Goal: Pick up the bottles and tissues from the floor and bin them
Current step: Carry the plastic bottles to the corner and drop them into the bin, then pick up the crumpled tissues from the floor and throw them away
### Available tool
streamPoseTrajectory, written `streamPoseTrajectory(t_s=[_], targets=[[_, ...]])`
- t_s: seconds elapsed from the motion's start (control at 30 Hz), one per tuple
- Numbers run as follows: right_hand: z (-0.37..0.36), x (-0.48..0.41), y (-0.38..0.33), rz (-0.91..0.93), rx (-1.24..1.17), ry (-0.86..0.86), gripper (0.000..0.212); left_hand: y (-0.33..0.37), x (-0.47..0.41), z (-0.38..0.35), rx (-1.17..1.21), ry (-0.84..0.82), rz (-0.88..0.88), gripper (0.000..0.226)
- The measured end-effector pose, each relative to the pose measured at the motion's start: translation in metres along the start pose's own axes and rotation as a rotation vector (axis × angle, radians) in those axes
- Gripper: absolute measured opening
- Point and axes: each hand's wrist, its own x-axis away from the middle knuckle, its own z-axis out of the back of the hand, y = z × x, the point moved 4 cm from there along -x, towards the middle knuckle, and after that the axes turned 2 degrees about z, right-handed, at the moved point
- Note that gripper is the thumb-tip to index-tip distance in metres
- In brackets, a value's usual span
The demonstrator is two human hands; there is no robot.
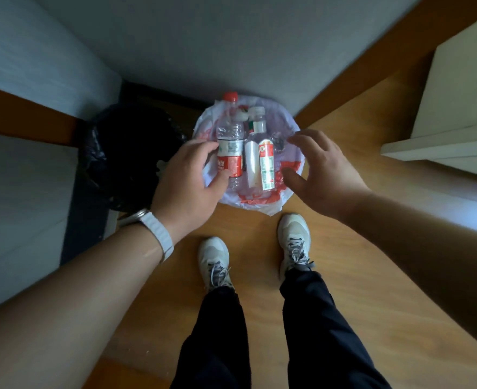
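Note:
A bin lined with a white and red plastic bag [293,127] stands on the wooden floor against the wall. Over its mouth is a clear bottle with a red cap and red label [230,141]; my left hand [188,181] grips it at the label between thumb and fingers. Beside it, a clear bottle with a white cap and a narrow red and white label [255,153] lies over the bin opening. My right hand [321,169] hovers just right of this bottle with fingers spread, not touching it. No tissues show.
A second bin with a black bag [125,155] stands left of the lined bin. Pale furniture [456,108] juts in at the right. My two feet in white shoes [293,237] stand on the wooden floor just short of the bin.

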Motion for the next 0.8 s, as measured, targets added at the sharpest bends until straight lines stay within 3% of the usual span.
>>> streamPoseTrajectory(t_s=[0.17,0.5,0.8], targets=[[0.067,0.028,-0.058,0.063,0.120,0.035,0.051,0.059,0.024,0.062,-0.151,-0.028,-0.175,0.049],[0.215,0.123,-0.156,-0.034,0.325,0.156,0.050,0.199,0.081,0.174,-0.460,0.019,-0.522,0.048],[0.317,0.233,-0.180,-0.190,0.450,0.211,0.054,0.319,0.129,0.208,-0.568,-0.049,-0.775,0.050]])
